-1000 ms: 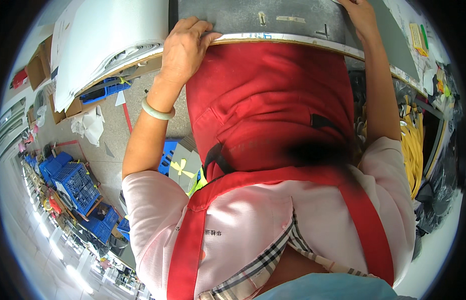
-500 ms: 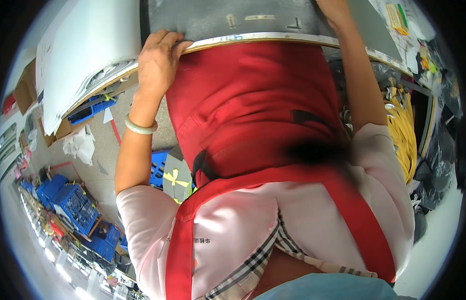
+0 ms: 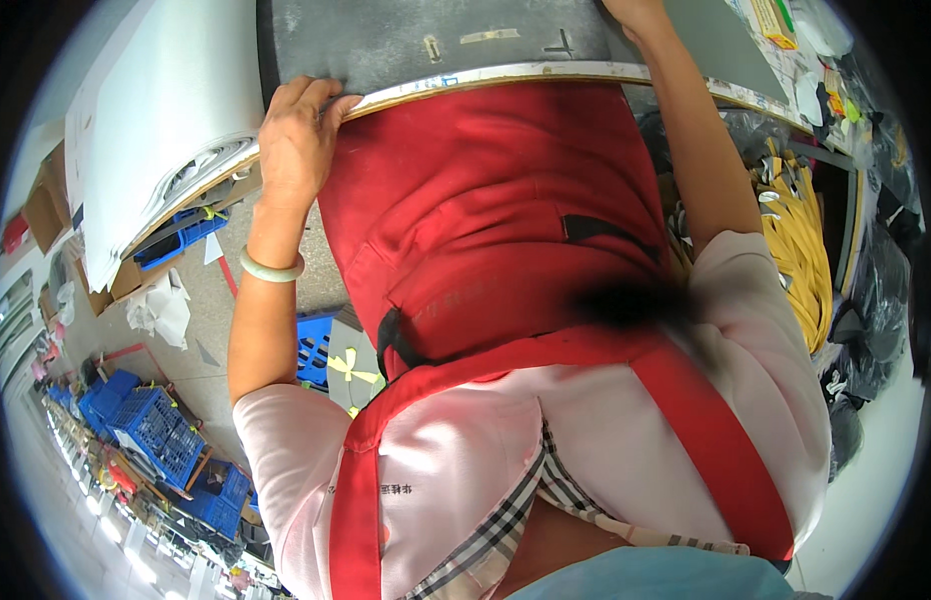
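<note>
My left hand [image 3: 298, 140] rests at the near edge of the work table [image 3: 456, 74], beside the left end of a dark grey mat [image 3: 386, 45]. Its fingers are bent on top and its thumb stretches apart along the edge; I see nothing held in it. Farther right, my right hand [image 3: 638, 14] lies over the mat's right part, cut by the top of the picture. Its fingers are out of sight, so what they touch is hidden. Pale tape marks [image 3: 491, 36] show on the mat. A red apron [image 3: 496, 200] hangs in front of me.
A thick white roll of sheet material [image 3: 166, 100] lies on the table at left. Yellow straps [image 3: 794, 260] hang below the right side, near black plastic bags [image 3: 876, 330]. Blue crates [image 3: 158, 430] stand on the floor at left, along with crumpled white paper [image 3: 161, 310].
The whole view has shifted a little, so table, mat and both hands appear slightly farther left. My left hand stays at the table edge; its grip looks the same.
</note>
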A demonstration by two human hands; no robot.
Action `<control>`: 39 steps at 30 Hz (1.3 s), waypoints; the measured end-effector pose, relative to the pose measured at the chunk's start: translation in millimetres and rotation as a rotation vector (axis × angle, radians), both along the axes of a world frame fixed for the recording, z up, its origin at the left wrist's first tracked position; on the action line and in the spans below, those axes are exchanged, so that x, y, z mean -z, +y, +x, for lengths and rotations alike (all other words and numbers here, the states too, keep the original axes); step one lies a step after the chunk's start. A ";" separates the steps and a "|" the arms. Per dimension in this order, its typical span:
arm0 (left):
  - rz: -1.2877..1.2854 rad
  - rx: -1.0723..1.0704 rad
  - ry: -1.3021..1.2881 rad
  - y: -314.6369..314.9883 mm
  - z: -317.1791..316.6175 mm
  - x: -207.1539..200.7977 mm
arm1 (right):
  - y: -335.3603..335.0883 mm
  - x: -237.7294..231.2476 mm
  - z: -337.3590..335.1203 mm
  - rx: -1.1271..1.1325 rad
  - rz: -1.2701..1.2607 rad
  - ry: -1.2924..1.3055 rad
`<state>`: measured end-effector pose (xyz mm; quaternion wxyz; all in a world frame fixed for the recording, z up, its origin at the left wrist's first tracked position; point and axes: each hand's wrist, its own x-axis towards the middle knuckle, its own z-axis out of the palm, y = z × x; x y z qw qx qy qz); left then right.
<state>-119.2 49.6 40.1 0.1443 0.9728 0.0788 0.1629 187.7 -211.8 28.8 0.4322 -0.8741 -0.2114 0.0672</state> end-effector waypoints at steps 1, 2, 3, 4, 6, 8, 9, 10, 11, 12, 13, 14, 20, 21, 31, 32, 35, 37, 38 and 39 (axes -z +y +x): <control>-0.005 -0.002 0.010 -0.1 0.4 -0.3 | -1.2 6.1 0.3 -0.002 0.002 -0.001; -0.003 -0.004 0.009 -0.8 0.4 -0.6 | -2.9 13.1 -0.6 0.025 0.112 -0.027; -0.001 -0.006 0.010 -3.4 -0.3 -3.7 | -0.6 13.8 -2.9 0.045 0.222 -0.052; 0.000 -0.009 0.012 -6.4 0.5 -6.2 | -2.7 12.5 -4.5 0.038 0.223 -0.051; -0.043 -0.010 -0.028 -12.2 4.5 -9.4 | -12.7 3.9 -16.8 -0.010 0.218 0.055; -0.097 0.046 -0.117 -19.9 17.1 -14.4 | -21.3 -11.1 -35.9 -0.036 0.179 0.134; -0.102 0.038 -0.122 -23.0 27.7 -15.3 | -26.0 -17.7 -40.8 -0.048 0.144 0.209; -0.144 0.070 -0.109 -25.0 40.1 -14.0 | -31.4 -18.4 -41.7 -0.054 0.136 0.205; -0.186 0.103 -0.097 -27.5 51.5 -13.9 | -38.4 -15.9 -42.8 -0.025 0.056 0.049; -0.178 0.083 -0.090 -29.9 58.0 -18.0 | -38.9 -6.7 -43.8 -0.012 -0.009 -0.096; -0.190 0.064 -0.127 -35.8 71.2 -22.6 | -46.2 -2.2 -41.1 -0.009 -0.017 -0.102; -0.200 0.046 -0.162 -38.5 80.8 -23.3 | -52.2 3.3 -37.1 -0.002 0.020 -0.037; -0.103 0.055 -0.281 -29.8 93.3 15.1 | -50.5 -2.0 -48.6 0.046 0.143 0.189; -0.106 0.064 -0.280 -31.7 94.7 17.2 | -52.5 3.0 -46.6 0.065 0.218 0.265; -0.079 0.055 -0.289 -36.1 95.3 17.8 | -53.6 -9.0 -63.6 0.110 0.066 0.114; -0.084 0.055 -0.297 -36.3 95.5 17.7 | -56.1 -7.0 -63.4 0.089 0.034 0.069; -0.074 0.055 -0.307 -36.9 96.9 17.3 | -57.6 -7.7 -65.6 0.074 -0.022 0.027; -0.069 0.052 -0.301 -36.2 95.9 17.4 | -54.9 -11.6 -70.5 0.077 -0.047 0.030; -0.064 0.050 -0.294 -35.6 95.3 17.3 | -53.5 -14.8 -73.0 0.077 -0.025 0.087; -0.063 0.049 -0.295 -35.8 95.2 16.5 | -52.8 -17.5 -74.5 0.077 -0.004 0.143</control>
